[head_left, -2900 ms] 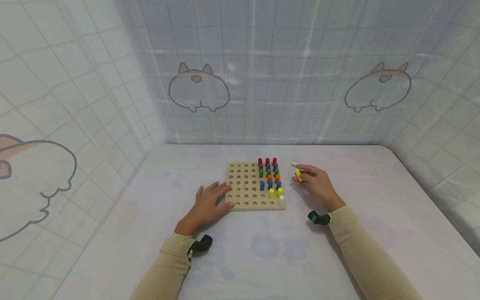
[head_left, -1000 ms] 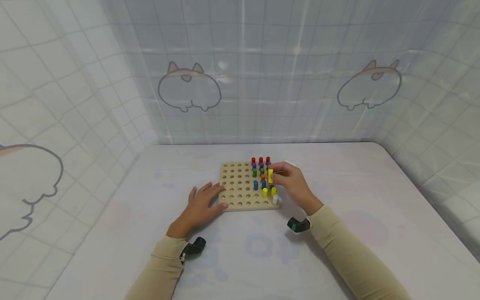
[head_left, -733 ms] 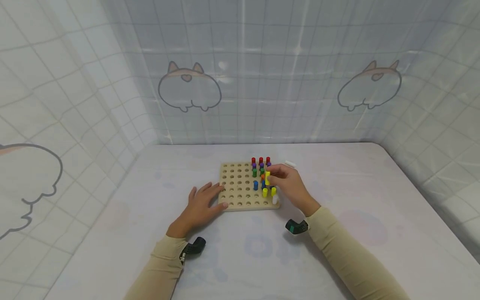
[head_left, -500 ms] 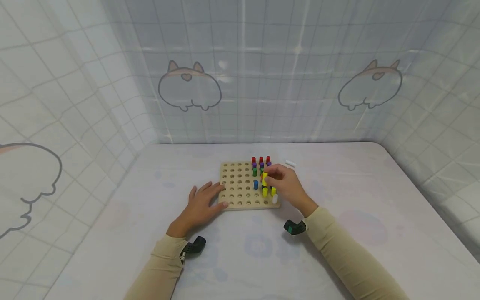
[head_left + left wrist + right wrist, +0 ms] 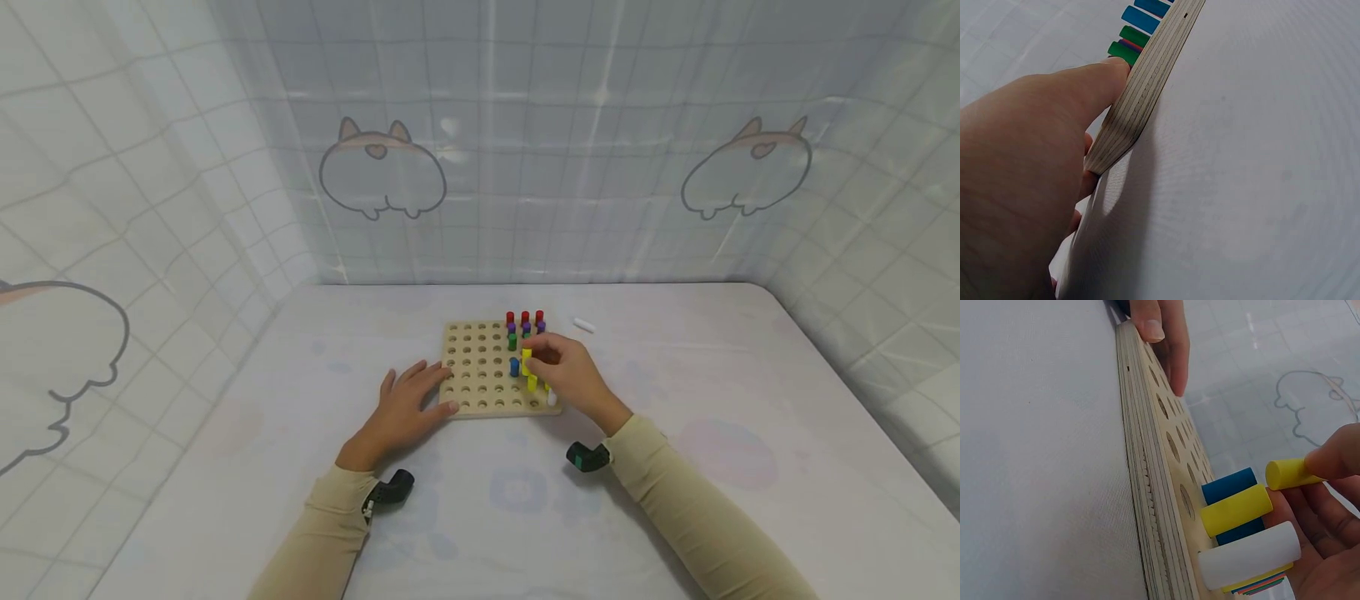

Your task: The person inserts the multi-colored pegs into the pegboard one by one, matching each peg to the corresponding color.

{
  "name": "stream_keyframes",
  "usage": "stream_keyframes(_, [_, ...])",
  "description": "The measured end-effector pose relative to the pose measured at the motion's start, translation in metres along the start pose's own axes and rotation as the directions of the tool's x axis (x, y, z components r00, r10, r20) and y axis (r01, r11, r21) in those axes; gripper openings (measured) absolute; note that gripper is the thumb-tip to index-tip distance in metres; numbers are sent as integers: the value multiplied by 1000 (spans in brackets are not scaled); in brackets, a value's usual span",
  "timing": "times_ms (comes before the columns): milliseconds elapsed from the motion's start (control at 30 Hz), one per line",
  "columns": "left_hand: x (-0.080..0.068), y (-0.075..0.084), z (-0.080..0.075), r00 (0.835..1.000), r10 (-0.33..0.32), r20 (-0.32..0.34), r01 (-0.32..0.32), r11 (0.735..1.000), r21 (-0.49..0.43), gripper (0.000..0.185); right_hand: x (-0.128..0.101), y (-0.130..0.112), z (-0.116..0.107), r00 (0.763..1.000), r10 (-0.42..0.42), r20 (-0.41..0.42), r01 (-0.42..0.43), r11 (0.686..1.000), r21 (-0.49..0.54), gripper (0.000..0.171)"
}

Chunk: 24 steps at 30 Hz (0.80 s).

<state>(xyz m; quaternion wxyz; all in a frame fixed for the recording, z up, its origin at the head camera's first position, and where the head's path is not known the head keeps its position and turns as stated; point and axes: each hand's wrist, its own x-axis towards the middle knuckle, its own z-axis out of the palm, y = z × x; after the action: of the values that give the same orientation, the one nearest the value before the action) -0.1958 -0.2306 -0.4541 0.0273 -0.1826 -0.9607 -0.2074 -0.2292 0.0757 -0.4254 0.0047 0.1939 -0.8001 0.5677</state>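
A pale padded table (image 5: 675, 467) sits inside white checked curtain walls printed with corgi outlines. Over the wooden pegboard (image 5: 480, 367), the yellow peg (image 5: 1290, 473) is pinched at its upper end in the fingertips of the right hand (image 5: 572, 379), fingers curled round it. Its free end points at the board, and it hovers above the holes in the right half, beside a standing blue peg (image 5: 1230, 486) and another yellow peg standing in the board (image 5: 1236, 509). Whether its tip has reached a hole, the views do not settle. A white peg (image 5: 1249, 555) stands at the near right corner, just under the palm.

Across the board, the left hand (image 5: 399, 410) lies flat with straight fingers on the near left corner, thumb (image 5: 1094, 81) pressed against the plywood edge, holding nothing. Red pegs (image 5: 524, 317) line the far row, with purple and green ones just behind the hand. A small white peg lying loose (image 5: 583, 325) rests on the table past the far right corner, well apart from both hands.
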Motion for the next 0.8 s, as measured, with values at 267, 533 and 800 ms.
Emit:
stream_keyframes(267, [0, 2, -2, 1000, 4, 5, -4, 1000, -11, 69, 0, -1, -1, 1000, 4, 20, -3, 1000, -24, 25])
stream_keyframes(533, [0, 3, -3, 1000, 10, 1, -10, 1000, -6, 68, 0, -2, 4, 998, -16, 57, 18, 999, -39, 22])
stream_keyframes(800, [-1, 2, -2, 1000, 5, 1, -5, 1000, -21, 69, 0, 0, 4, 996, -39, 86, 46, 996, -78, 23])
